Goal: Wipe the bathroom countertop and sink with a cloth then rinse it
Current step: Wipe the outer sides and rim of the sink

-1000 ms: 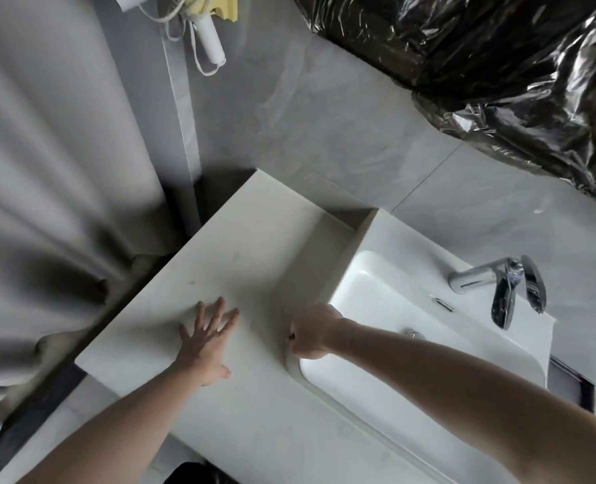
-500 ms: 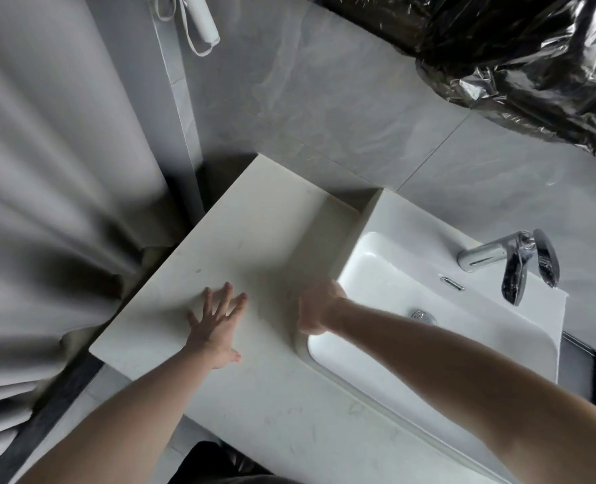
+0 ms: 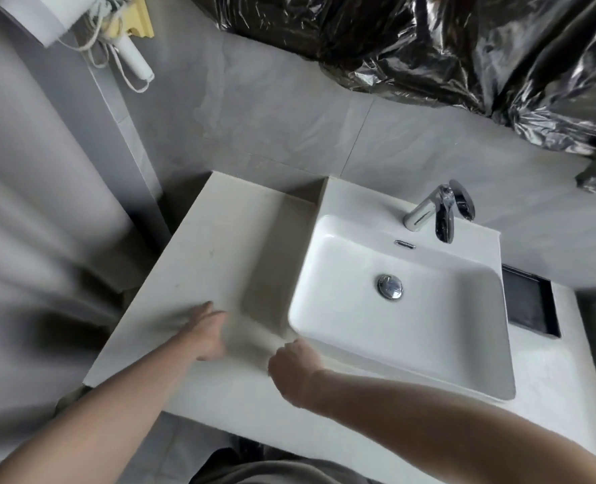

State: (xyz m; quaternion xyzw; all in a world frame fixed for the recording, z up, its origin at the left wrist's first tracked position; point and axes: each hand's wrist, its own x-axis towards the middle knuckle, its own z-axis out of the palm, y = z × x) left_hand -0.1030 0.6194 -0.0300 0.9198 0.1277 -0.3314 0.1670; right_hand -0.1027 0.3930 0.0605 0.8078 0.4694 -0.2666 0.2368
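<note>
The pale stone countertop [image 3: 216,246] runs left of the white rectangular sink [image 3: 457,347]. My left hand [image 3: 207,335] lies on the countertop with fingers stretched out, blurred by motion. My right hand [image 3: 291,370] is curled into a fist at the sink's front left corner. Between the two hands lies a pale creased patch that looks like a white cloth [image 3: 251,344]. My right hand seems to grip its edge, though its outline blends into the stone. The sink's drain plug [image 3: 389,286] and chrome faucet [image 3: 438,211] are in plain sight.
A grey curtain [image 3: 34,221] hangs along the counter's left edge. Black plastic sheeting [image 3: 446,40] covers the wall above the sink. A dark rectangular tray [image 3: 528,303] sits on the counter right of the sink. A white corded device [image 3: 132,61] hangs at top left.
The view has swung right, bringing the whole sink into sight. My right hand has slid from the sink's left side to its front left corner. My left hand moved closer to it.
</note>
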